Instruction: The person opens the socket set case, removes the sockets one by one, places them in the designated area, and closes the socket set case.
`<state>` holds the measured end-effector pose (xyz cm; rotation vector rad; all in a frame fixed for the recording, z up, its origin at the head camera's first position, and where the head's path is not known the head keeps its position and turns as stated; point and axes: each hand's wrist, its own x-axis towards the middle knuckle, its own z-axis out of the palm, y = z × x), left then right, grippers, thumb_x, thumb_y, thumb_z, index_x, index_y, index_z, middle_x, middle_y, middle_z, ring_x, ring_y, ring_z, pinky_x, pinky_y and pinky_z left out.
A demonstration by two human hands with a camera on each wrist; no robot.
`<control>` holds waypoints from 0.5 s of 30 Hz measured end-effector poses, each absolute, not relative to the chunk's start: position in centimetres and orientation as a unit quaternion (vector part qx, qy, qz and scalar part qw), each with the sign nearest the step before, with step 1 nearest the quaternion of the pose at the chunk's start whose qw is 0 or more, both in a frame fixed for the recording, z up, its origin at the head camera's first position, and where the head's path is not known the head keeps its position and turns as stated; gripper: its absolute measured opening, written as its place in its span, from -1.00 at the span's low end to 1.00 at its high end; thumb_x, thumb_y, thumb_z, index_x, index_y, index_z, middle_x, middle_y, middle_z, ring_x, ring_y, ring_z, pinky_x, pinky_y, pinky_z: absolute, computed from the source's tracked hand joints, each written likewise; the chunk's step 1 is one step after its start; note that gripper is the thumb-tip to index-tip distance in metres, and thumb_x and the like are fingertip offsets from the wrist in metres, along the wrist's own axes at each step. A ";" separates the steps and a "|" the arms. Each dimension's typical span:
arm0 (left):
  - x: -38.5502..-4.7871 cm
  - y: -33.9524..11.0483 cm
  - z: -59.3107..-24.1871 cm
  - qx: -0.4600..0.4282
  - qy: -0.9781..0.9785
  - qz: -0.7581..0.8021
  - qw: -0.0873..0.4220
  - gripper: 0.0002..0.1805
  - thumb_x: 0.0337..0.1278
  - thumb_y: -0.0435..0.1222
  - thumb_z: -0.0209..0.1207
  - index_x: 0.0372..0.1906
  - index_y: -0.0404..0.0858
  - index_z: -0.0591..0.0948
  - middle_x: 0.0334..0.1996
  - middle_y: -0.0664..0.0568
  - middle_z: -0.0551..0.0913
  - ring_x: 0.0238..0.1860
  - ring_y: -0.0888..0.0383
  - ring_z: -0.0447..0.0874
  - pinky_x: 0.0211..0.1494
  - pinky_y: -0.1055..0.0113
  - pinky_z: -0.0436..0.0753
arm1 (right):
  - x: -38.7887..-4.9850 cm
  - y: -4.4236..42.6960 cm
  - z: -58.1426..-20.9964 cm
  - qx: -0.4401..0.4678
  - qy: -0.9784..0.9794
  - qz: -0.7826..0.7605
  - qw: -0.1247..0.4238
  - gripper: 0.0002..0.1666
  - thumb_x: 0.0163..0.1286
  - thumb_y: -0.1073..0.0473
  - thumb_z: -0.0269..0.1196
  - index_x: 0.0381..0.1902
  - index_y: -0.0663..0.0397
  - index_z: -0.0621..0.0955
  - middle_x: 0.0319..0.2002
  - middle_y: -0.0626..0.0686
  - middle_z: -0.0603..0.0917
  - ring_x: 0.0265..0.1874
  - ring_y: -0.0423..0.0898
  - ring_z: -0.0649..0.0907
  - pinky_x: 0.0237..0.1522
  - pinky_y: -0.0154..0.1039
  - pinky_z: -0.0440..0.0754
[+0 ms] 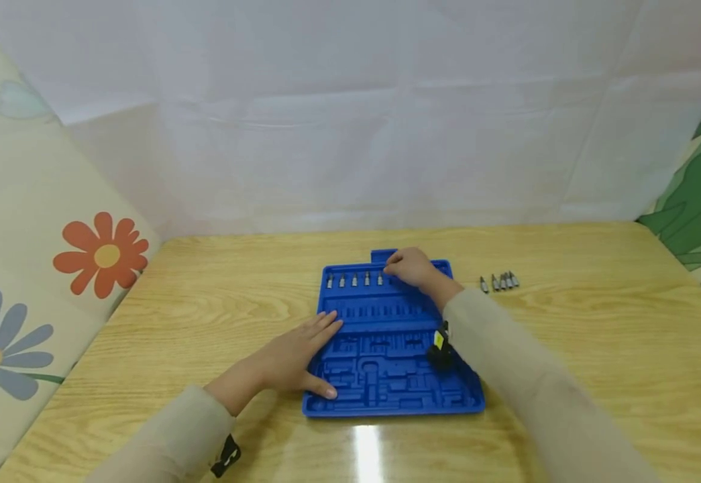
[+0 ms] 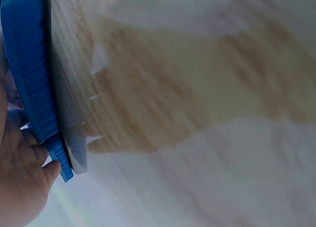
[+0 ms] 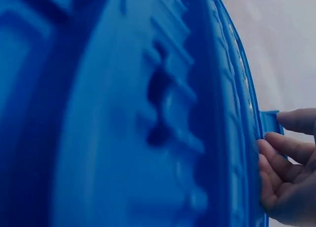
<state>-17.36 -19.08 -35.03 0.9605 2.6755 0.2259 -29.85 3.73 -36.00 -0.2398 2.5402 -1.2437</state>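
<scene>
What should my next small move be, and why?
Probably press down gently with your right hand: it sits right beside five bits lined up in the case, though whether it pinches another is hidden. Your left hand rests on the case's edge, which may steady it.

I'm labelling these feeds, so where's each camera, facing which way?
Head: on the head, facing forward and down at the blue case; left hand, right hand, sleeves show.
Left wrist: worn there, facing past the case's edge; left hand shows.
Right wrist: worn there, facing across the case; right hand shows.
Both wrist views share the case.
</scene>
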 end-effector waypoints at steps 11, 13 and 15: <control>-17.3 -19.2 -35.3 0.349 0.928 0.040 0.122 0.16 -0.38 0.41 -0.06 0.31 -0.29 0.02 0.30 -0.15 -0.06 0.28 -0.08 -0.16 0.24 0.08 0.03 | -33.1 1.5 -40.8 -0.086 0.930 -0.337 0.115 -0.53 0.17 0.19 0.05 -0.91 0.00 0.26 -0.87 -0.09 0.14 -0.85 -0.15 0.10 -0.75 -0.27 0.08; -17.4 -19.2 -35.3 0.348 0.928 0.041 0.123 0.16 -0.38 0.41 -0.06 0.31 -0.28 0.02 0.30 -0.14 -0.06 0.28 -0.08 -0.16 0.24 0.08 0.03 | -31.6 1.0 -38.4 -0.049 0.928 -0.342 0.136 -0.53 0.18 0.24 0.03 -0.90 0.04 0.25 -0.87 -0.06 0.12 -0.84 -0.12 0.08 -0.73 -0.26 0.06; -17.4 -19.3 -35.3 0.348 0.929 0.042 0.123 0.16 -0.38 0.41 -0.06 0.31 -0.28 0.01 0.30 -0.14 -0.07 0.28 -0.08 -0.17 0.24 0.08 0.02 | -30.9 0.8 -37.3 -0.029 0.918 -0.369 0.144 -0.57 0.18 0.28 0.05 -0.87 0.10 0.33 -0.84 -0.03 0.21 -0.81 -0.11 0.14 -0.72 -0.26 0.17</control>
